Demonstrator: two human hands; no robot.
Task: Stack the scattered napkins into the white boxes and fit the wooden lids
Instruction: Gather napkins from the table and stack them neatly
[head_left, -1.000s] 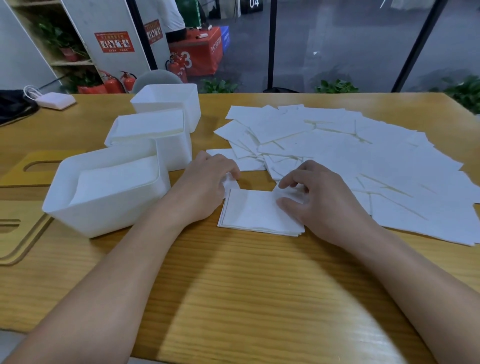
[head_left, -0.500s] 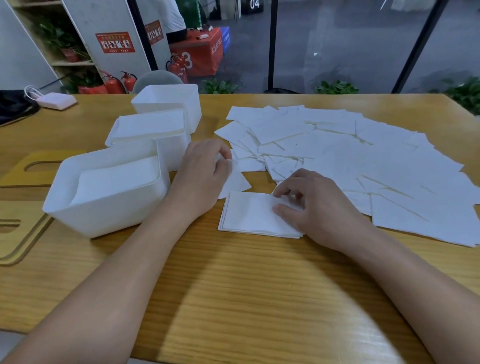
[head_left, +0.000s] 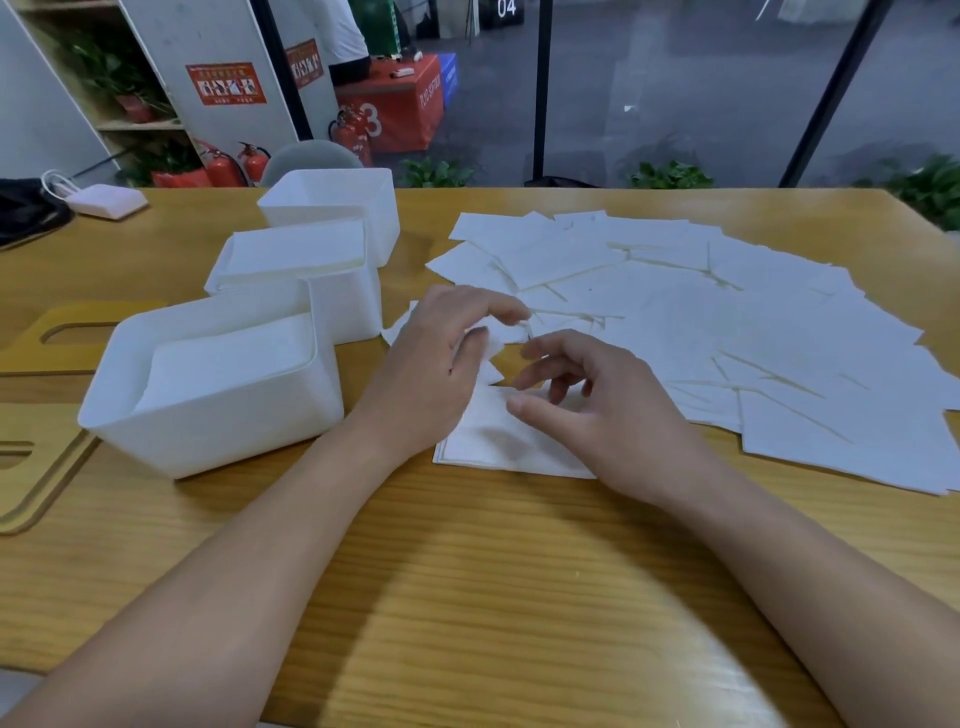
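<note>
Behind the wooden table (head_left: 467, 597), glass panels, red fire extinguishers (head_left: 236, 166) and a shelf of plants (head_left: 104, 78) are seen. Smooth grained wood is covered on the right by thin, square, white napkins (head_left: 727, 332). Three white plastic boxes (head_left: 218, 384) with rounded corners are lined up on the left, two of them filled; flat wooden lids (head_left: 36, 467) lie beside them. One napkin (head_left: 493, 338) is pinched by the left hand (head_left: 441, 364). Above a small neat stack (head_left: 493, 441), the right hand (head_left: 602, 415) is held with loosely curled, spread fingers.
</note>
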